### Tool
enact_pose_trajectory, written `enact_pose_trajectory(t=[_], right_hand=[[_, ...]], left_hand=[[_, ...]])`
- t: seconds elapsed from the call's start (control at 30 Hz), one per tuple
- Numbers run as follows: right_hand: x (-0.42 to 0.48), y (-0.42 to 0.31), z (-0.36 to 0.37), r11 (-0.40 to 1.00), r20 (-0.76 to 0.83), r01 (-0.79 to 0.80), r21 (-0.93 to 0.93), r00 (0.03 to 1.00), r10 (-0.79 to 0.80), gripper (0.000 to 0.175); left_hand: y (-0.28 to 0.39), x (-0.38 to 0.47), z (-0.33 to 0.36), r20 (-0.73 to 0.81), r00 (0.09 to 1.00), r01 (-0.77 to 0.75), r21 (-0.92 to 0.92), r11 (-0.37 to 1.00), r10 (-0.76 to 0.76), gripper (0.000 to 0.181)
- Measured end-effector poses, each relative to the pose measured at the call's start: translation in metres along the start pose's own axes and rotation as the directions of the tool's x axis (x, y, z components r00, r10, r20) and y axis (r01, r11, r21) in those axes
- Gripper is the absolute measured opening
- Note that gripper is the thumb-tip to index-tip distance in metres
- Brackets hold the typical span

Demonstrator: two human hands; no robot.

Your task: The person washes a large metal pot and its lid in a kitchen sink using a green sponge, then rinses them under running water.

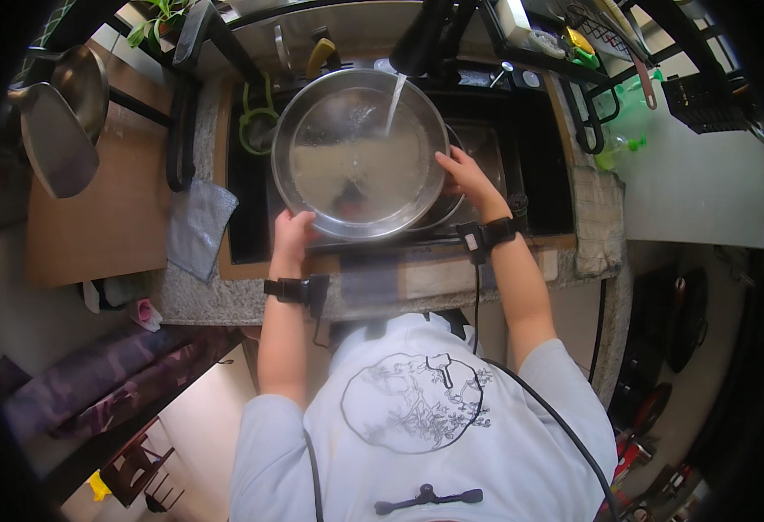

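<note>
A wide stainless steel basin point(282, 156) is held over the black sink point(541, 176). My left hand point(292, 235) grips its near left rim, thumb on top. At the right rim, my right hand point(468, 175) has its thumb on the edge and its fingers underneath, partly hidden. Water point(356, 163) lies in the basin and reflects light. From the black faucet point(417, 39) a thin stream point(395, 107) runs into it. Beneath the basin, the rim of another round metal vessel point(458, 207) shows at the right; most of it is covered.
A green-handled tool point(257, 117) stands at the sink's left. A grey cloth point(200, 225) lies left of the sink, a beige towel point(598, 218) right of it. Metal ladles point(59, 140) hang at left. A rack point(551, 52) with sponges stands at back right.
</note>
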State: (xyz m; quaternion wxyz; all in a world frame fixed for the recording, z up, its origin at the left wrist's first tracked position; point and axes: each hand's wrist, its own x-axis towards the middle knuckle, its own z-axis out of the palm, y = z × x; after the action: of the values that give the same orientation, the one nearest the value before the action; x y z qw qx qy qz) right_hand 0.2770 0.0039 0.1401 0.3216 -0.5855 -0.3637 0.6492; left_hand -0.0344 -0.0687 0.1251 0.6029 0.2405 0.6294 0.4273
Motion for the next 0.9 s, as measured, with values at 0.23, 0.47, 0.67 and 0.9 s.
enact_pose_trajectory(t=[0.23, 0.47, 0.67, 0.9], right_hand=[[0.004, -0.029, -0.001, 0.889, -0.065, 0.222, -0.399, 0.961, -0.269, 0.027], [0.016, 0.013, -0.014, 0.974, -0.001, -0.098, -0.205, 0.995, 0.100, 0.023], [0.027, 0.033, 0.003, 0.989, 0.023, -0.139, 0.038, 0.990, 0.139, 0.023], [0.017, -0.018, 0.011, 0.924, -0.199, 0.021, -0.383, 0.974, -0.105, 0.026]], left_hand=[[0.005, -0.006, -0.002, 0.113, 0.989, 0.098, 0.019, 0.995, -0.100, 0.012], [0.044, -0.031, 0.013, 0.058, 0.997, -0.059, 0.167, 0.984, 0.050, 0.017], [0.039, -0.011, -0.004, 0.012, 0.961, -0.255, 0.411, 0.875, 0.275, 0.019], [0.006, 0.036, -0.024, 0.108, 0.994, -0.011, 0.096, 0.995, 0.001, 0.018]])
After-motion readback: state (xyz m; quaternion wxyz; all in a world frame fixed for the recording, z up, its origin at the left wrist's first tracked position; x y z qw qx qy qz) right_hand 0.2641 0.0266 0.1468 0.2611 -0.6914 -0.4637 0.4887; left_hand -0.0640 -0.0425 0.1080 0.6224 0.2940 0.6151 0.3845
